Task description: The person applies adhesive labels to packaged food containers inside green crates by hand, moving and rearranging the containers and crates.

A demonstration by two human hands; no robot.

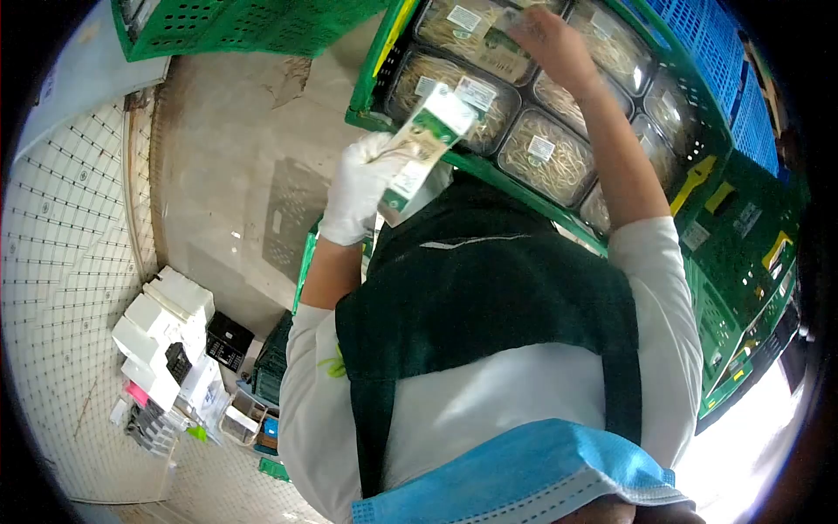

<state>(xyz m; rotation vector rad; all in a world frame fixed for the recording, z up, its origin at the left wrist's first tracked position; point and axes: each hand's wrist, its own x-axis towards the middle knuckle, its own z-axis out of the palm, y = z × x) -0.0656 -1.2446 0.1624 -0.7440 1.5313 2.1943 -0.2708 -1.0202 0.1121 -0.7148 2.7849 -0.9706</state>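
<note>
Our two hands are well apart near the top of the frame. The left hand (360, 185), in a white glove, sits left of the upper centre and is clamped on a bundle of cards (421, 155) printed in green and white. The bundle tilts up and to the right, its upper end over the near left corner of a green crate (362, 103).

That crate fills the upper right of the frame and holds clear-topped packs (550, 168) of pale, thin strands, several with a white sticker. Our right hand (552, 48) reaches across it to the top edge, fingers bent down at a printed card (504, 54) lying over a pack. We cannot tell whether the fingers grip that card or only touch it.

Blue crates (698, 52) stand at the upper right, and another green crate (236, 28) is at the upper left. White boxes (166, 327) are piled on the floor (227, 148) at the lower left.
</note>
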